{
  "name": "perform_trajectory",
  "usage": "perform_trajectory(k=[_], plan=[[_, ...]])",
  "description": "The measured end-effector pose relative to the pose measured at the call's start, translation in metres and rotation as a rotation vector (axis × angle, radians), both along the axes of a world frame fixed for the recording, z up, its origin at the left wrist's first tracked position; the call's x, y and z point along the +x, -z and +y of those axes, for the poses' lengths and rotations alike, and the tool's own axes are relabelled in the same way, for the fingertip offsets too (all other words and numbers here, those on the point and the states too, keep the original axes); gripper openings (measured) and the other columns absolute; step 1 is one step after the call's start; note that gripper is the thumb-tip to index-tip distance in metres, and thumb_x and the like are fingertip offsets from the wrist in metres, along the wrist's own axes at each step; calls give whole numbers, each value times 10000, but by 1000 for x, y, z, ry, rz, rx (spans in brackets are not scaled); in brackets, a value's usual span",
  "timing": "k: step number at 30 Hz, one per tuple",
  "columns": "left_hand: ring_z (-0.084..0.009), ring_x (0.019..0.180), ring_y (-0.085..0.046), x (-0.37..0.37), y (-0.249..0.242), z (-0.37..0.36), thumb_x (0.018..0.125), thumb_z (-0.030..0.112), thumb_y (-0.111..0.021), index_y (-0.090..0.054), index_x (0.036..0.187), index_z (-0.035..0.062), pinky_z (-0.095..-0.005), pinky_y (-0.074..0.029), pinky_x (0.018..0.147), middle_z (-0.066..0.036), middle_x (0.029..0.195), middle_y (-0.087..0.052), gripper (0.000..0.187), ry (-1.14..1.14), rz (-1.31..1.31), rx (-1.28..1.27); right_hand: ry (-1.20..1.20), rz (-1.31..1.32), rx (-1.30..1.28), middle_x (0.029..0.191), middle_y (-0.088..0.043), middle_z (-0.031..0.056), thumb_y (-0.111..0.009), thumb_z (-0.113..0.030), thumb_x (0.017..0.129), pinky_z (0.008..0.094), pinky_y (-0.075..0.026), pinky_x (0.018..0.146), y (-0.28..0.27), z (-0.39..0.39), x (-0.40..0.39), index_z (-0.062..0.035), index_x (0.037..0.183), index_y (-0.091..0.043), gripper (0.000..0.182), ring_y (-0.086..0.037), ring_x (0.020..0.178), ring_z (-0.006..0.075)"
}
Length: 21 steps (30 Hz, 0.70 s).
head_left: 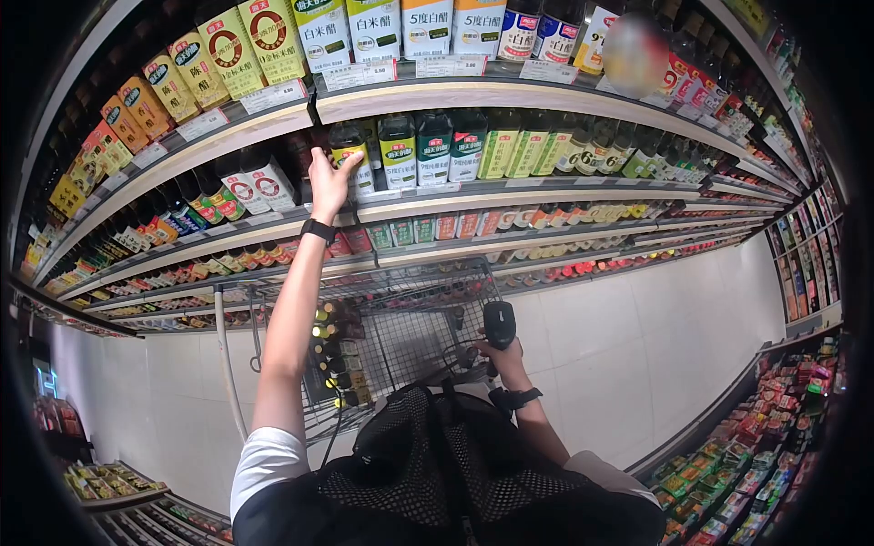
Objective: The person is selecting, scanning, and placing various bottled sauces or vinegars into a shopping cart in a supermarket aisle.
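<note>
My left hand [330, 185] reaches up to the second shelf, its thumb across the front of a dark vinegar bottle [360, 175] with a yellow-and-white label and its fingers at the bottle's left side. The bottle stands upright in its row. Low on the right, my right hand [506, 358] is closed around a black handheld barcode scanner [499, 325], its head pointing up; a cable hangs near it. Between my arms is a wire shopping cart [401, 338], with several dark bottles [339, 358] with yellow caps standing along its left side.
Vinegar cartons [373, 35] and bottles line the top shelf above price tags. More dark bottles [432, 150] stand right of my left hand. Lower shelves [546, 218] carry small jars and packets. Pale floor tiles [628, 337] lie right of the cart; packaged goods [774, 446] fill a low display behind.
</note>
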<state>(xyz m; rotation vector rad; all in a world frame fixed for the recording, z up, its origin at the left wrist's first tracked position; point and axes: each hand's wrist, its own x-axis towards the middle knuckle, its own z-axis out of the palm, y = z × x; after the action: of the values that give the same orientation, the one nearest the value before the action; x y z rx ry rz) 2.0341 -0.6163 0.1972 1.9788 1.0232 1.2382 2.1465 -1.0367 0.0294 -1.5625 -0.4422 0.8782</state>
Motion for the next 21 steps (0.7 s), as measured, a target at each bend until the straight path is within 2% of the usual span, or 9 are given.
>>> perform_trajectory(k=[3,6,7,10,13,17,19,20,21], plan=[[-136,867,-650,7,3,-4,814,137,-792,-427,931,-42,-274,-535,722,-164,958,-668,423,129,-209,-3,-15,-6,-17,835,-677,12,-763,-5,769,255,-487,652,-5,1,-2,-42,1068,-659,319,-618,719,91],[-133,878,-651,12,5,-4,811,121,-793,-433,939,-44,-264,-535,734,-161,996,-670,417,104,-199,9,9,-10,7,801,-672,10,-764,-15,773,251,-477,634,-6,3,-4,-42,1060,-660,307,-609,701,83],[-129,905,-649,13,7,-3,809,100,-791,-461,1034,-68,-254,-533,760,-159,1043,-666,433,111,-191,-19,8,2,21,804,-672,9,-764,-13,772,250,-477,635,-3,3,-4,-41,1057,-660,305,-609,700,84],[-148,872,-673,21,16,1,785,129,-813,-481,1148,-79,-260,-544,747,-163,1014,-669,535,110,-272,55,9,24,26,809,-669,8,-764,-8,771,249,-478,639,1,4,-4,-38,1052,-660,301,-609,701,86],[-147,875,-668,22,14,-1,777,127,-818,-468,1222,-74,-265,-546,751,-155,1032,-664,601,147,-314,7,21,35,31,815,-665,4,-765,-4,768,249,-478,643,1,5,-7,-37,1048,-660,301,-607,702,88],[-155,912,-661,19,13,-3,786,125,-812,-455,1226,-70,-276,-541,786,-152,1050,-657,599,151,-295,-4,7,44,67,826,-661,-3,-777,-14,760,249,-478,637,-2,5,-8,-40,1051,-662,314,-600,695,88],[-191,1088,-616,16,13,-12,822,125,-779,-415,1295,-56,-320,-506,925,-197,1204,-602,623,169,-291,-63,1,38,50,823,-661,-3,-777,-20,761,249,-479,632,8,5,-7,-42,1053,-662,315,-599,692,87],[-191,1088,-616,14,17,-17,822,125,-779,-415,1295,-56,-320,-506,925,-197,1204,-602,623,166,-295,-66,-6,32,34,821,-660,-4,-778,-27,762,250,-479,627,11,3,-5,-44,1054,-662,315,-597,689,86],[-209,1174,-562,10,21,-25,845,123,-754,-392,1330,-40,-344,-467,986,-210,1284,-550,626,180,-411,-48,-11,28,29,821,-660,-4,-778,-27,762,250,-479,627,12,1,-4,-44,1054,-662,315,-597,689,86]])
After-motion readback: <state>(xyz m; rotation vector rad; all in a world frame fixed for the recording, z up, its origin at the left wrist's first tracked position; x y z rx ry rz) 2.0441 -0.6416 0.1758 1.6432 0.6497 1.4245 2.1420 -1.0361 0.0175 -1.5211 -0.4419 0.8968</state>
